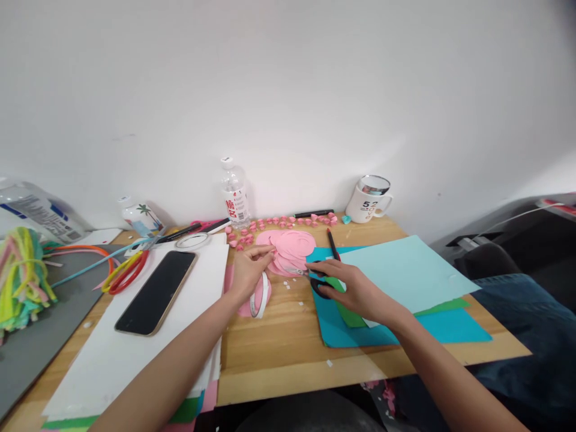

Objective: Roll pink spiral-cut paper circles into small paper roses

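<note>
Left hand point(247, 273) pinches the near edge of the pink paper point(292, 246); right hand point(355, 291) grips the scissors point(316, 289), blades pointing left at the paper just beyond their tips.

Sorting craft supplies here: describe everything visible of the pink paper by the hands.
The pink paper is a loose pile of thin, matte, rounded cut-outs lying overlapped on the wooden desk. The left hand pinches its left edge; black-handled scissors in the right hand reach its near edge.

1x scissors point(318, 288), 1x mug point(369, 206), 1x phone point(157, 291)
</note>
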A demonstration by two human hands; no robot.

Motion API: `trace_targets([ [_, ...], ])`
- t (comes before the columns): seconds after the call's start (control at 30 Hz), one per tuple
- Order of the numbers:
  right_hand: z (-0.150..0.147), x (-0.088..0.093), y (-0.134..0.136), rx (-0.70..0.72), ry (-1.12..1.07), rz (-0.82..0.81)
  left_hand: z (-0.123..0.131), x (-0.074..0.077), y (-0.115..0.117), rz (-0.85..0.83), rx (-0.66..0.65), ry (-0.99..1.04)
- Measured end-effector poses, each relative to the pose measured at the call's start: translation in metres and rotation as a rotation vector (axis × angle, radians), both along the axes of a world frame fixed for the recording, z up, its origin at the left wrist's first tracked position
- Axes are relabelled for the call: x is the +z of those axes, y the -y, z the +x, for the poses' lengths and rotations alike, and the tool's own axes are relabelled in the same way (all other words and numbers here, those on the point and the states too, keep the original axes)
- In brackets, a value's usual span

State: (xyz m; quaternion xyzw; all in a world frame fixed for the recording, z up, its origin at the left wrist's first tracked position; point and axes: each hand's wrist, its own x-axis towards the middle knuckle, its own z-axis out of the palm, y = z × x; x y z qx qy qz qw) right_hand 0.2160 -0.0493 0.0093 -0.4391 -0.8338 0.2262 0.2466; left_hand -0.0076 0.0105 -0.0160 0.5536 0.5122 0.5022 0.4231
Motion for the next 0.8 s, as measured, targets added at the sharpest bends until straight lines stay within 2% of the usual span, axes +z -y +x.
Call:
trace_targets([
  [0.17,-0.021,-0.003,0.009,0.076,-0.082,-0.066,0.000,-0.001,-0.001,-0.018,0.018,0.024],
  [0.37,-0.045,-0.014,0.009,0.114,-0.059,0.023,0.000,-0.002,-0.001,0.000,0.032,0.020],
  [0.53,-0.048,-0.021,0.004,0.082,-0.006,0.126,0.000,-0.002,-0.001,-0.008,0.050,0.025],
  [0.8,-0.046,-0.019,0.004,0.091,-0.005,0.096,0.001,0.000,0.001,-0.062,0.047,0.022],
])
